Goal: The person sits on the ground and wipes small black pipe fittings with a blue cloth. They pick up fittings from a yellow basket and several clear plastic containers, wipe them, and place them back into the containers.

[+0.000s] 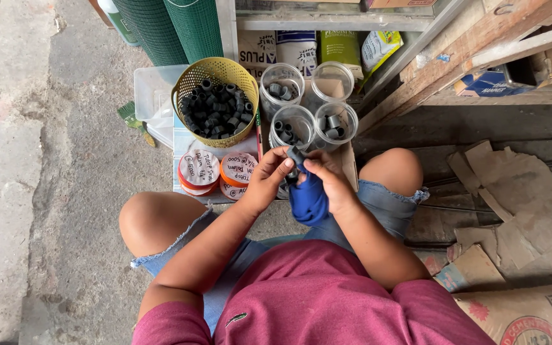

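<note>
Seated person, knees apart, working over a low box set on the concrete floor.

Left hand: thumb and forefinger pinched on a small dark pipe fitting, held in the air just above the near edge of the box. Right hand: fingers closed around a bunched blue cloth, fingertips pressed up against the same fitting. Both hands meet on the part; it rests on nothing.

Surroundings: yellow basket at the far left corner of the box, heaped with similar dark fittings. Four clear round jars stand in a tight square at the far right corner, three holding a few fittings, one looks empty. Two round tubs with orange rims lie along the near left edge, lids marked by hand.

Judgement on the wiping in hand: the left pinch sits on the ends of the fitting, which leaves the wall free for the cloth. Turning the part a little at a time against the cloth should cover the whole surface; a fold pushed into the bore would reach inside. Keeping the work over the box means a dropped piece lands there, not on the floor.
</note>
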